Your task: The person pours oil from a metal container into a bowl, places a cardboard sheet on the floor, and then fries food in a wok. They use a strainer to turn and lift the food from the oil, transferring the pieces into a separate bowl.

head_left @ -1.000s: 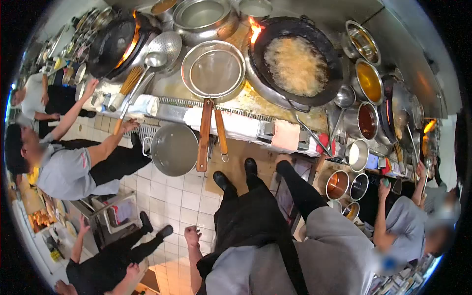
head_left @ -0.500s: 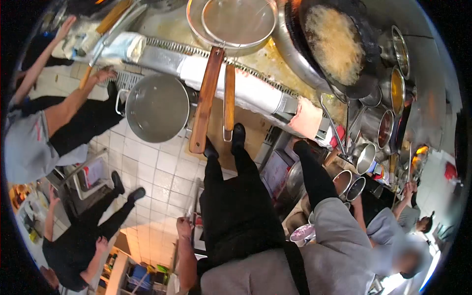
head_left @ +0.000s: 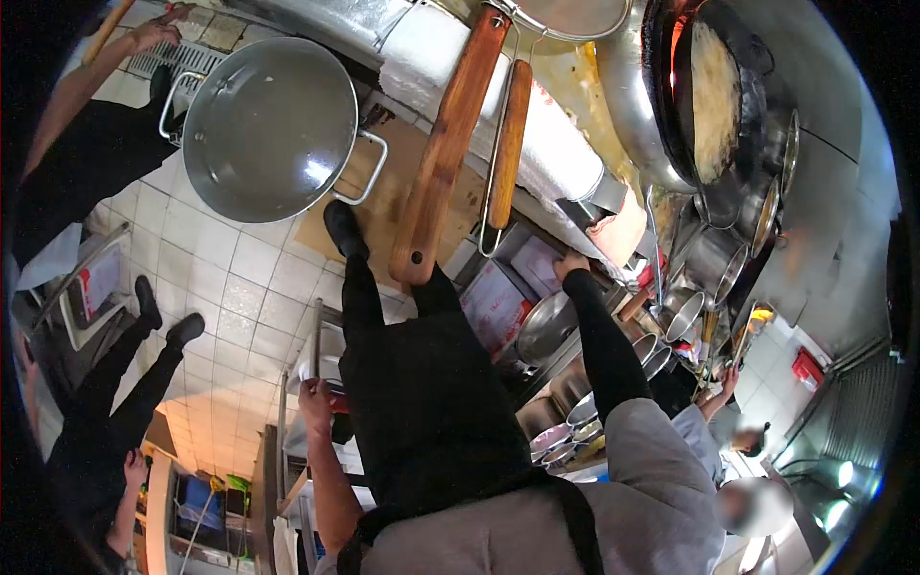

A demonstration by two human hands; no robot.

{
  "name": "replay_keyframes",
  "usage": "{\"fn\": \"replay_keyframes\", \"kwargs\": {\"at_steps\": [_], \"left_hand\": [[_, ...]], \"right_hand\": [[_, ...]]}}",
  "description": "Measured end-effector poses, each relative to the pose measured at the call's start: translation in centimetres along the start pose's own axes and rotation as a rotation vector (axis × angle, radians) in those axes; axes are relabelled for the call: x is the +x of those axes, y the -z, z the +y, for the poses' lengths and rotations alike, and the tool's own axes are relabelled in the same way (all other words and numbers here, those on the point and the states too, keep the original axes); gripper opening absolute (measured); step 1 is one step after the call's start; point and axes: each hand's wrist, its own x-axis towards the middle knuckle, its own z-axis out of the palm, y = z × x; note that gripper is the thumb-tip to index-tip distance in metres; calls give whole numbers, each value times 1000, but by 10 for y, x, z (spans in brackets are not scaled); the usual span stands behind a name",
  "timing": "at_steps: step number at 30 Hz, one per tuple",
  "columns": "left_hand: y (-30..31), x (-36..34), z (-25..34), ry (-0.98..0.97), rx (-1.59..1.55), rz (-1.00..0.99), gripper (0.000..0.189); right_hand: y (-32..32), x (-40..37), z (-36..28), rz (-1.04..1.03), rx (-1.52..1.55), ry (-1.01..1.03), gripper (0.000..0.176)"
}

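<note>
My left hand (head_left: 314, 406), with its fingers curled, is low at my side beside a metal rail (head_left: 317, 340). Something dark and red shows by its fingertips, and I cannot tell what it is. My right hand (head_left: 571, 264), on an arm in a black sleeve, is at the counter front under a pinkish cloth (head_left: 618, 233); its fingers are mostly hidden. Near it lies a round metal lid or pan (head_left: 548, 329). Two wooden-handled strainers jut over the counter edge, one with a wide handle (head_left: 450, 144) and one with a narrower handle (head_left: 508, 144).
A large two-handled pot (head_left: 268, 129) stands left of the strainers. Pale food froths in a dark wok (head_left: 717, 101) over fire. Metal pots (head_left: 714, 264) line the right side. One person (head_left: 96, 163) is at upper left, another (head_left: 105, 412) lower left; others work at right.
My view has turned and shifted, so the pot looks larger and the wok sits farther right. My left hand appears higher and farther left; my right hand remains near the counter front.
</note>
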Motion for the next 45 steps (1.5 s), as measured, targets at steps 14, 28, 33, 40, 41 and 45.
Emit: {"fn": "replay_keyframes", "kwargs": {"at_steps": [14, 28, 33, 40, 41, 45], "left_hand": [[7, -19, 49, -7, 81, 1, 24], [1, -7, 33, 112, -92, 4, 17], [0, -12, 39, 77, -47, 10, 17], [2, 1, 7, 104, -104, -1, 17], [0, 0, 8, 105, -103, 3, 17], [-1, -4, 15, 104, -123, -9, 18]], "right_hand": [[5, -3, -4, -5, -73, -23, 65], [1, 1, 6, -93, -50, -11, 85], [1, 2, 3, -138, -104, -40, 86], [3, 8, 6, -189, -159, -20, 82], [20, -1, -5, -254, -164, -36, 78], [9, -7, 2, -57, -135, 18, 80]]}}
